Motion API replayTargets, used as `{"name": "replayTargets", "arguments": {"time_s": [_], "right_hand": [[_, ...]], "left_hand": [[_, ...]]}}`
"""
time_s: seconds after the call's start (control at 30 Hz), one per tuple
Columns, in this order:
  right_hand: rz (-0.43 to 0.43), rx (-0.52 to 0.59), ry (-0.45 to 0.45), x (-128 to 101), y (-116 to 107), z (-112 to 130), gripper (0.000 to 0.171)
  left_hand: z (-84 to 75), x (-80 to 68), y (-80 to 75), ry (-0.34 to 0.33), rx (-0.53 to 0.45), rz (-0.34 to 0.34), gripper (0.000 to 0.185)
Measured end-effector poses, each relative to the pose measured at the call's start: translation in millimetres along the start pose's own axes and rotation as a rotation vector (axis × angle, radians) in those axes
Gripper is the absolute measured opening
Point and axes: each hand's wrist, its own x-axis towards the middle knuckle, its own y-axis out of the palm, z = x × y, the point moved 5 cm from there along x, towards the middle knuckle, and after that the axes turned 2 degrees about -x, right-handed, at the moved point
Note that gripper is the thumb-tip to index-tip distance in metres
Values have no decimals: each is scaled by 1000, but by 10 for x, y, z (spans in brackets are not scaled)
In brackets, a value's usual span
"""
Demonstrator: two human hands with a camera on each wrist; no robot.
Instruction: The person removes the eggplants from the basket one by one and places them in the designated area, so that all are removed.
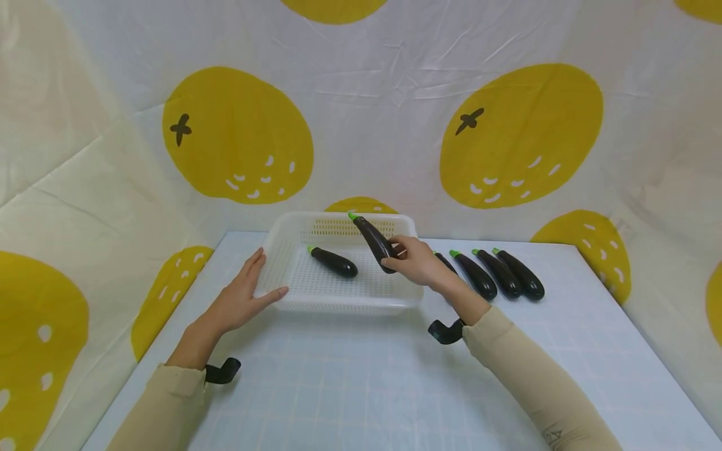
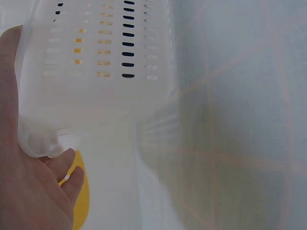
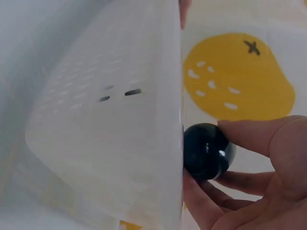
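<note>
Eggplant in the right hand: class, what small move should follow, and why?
Probably lower it and let go. The right hand grips an eggplant tilted above the white basket, stem end up, beside another eggplant already lying inside. The left hand rests flat against the basket's near left corner, steadying it. More eggplants wait on the table.

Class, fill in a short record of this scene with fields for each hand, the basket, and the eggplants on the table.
Left hand: open, fingers straight against the left side of the white basket.
Right hand: grips a dark eggplant over the basket, green stem end tilted up and away.
Basket contents: one eggplant lying on the perforated floor.
Table: a row of eggplants right of the basket; three show fully, a fourth is partly hidden behind the right hand.
</note>
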Motion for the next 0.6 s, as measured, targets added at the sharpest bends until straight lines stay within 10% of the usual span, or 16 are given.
{"name": "replayTargets", "arguments": {"time_s": [0.6], "right_hand": [[-40,-149,-19,-323,-368,-189,57]], "left_hand": [[23,17,18,1,11,5,112]]}}
